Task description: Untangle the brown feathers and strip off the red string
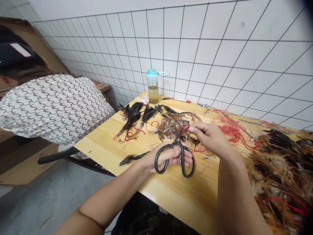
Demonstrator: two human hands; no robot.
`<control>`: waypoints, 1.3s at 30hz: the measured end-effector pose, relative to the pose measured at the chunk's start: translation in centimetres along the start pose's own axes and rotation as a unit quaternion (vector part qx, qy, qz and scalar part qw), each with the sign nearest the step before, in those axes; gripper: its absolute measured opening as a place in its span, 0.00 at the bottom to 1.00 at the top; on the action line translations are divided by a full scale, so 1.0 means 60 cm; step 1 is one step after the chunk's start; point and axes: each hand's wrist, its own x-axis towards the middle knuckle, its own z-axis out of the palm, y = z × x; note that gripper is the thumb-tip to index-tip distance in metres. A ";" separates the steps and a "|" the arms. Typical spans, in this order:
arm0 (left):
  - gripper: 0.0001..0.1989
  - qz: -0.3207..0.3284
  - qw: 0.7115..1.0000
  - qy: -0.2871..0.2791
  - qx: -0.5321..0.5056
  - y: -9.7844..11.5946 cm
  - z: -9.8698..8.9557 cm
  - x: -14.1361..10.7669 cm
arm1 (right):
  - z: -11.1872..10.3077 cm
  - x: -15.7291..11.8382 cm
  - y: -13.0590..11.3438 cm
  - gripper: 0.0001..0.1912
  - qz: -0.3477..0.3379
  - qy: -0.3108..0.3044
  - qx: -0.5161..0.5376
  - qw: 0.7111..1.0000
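A pair of scissors (178,142) with dark looped handles is held by my left hand (168,155), its fingers through the loops. The blades point away from me and stand apart. My right hand (207,133) is closed, thumb and finger pinching a red string (184,126) close to the blade tips. Whether the string lies between the blades, I cannot tell. Behind the scissors lies a bunch of brown feathers (168,125), partly covered by the blades and my hands. A single dark feather (130,159) rests left of my left wrist.
Black feather bunches (133,114) lie on the wooden table (102,143). A bottle (153,89) and a red-and-white marker (182,100) are near the tiled wall. Tangled red string (231,127) and a large feather pile (281,182) fill the right. A person in a patterned shirt (56,111) sits left.
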 end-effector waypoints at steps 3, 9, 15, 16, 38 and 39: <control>0.17 0.017 0.999 0.033 0.004 0.000 -0.008 0.013 | -0.002 -0.001 0.005 0.16 -0.007 -0.010 0.003 1.000; 0.18 0.039 0.994 0.098 0.034 0.002 -0.026 0.015 | -0.001 0.005 0.025 0.14 0.009 0.000 -0.031 0.999; 0.18 0.093 0.975 0.191 0.068 0.019 -0.043 0.007 | -0.008 0.008 0.030 0.14 0.069 -0.038 -0.095 0.992; 0.18 0.105 0.969 0.213 0.066 0.024 -0.047 0.005 | -0.013 0.006 0.033 0.14 0.081 -0.024 -0.091 0.992; 0.20 0.164 0.949 0.179 0.200 0.024 -0.014 0.061 | -0.006 0.004 0.022 0.14 0.041 -0.060 0.077 0.994; 0.20 0.165 0.943 0.195 0.212 0.028 -0.020 0.057 | -0.009 0.003 0.024 0.13 0.054 -0.057 0.067 0.995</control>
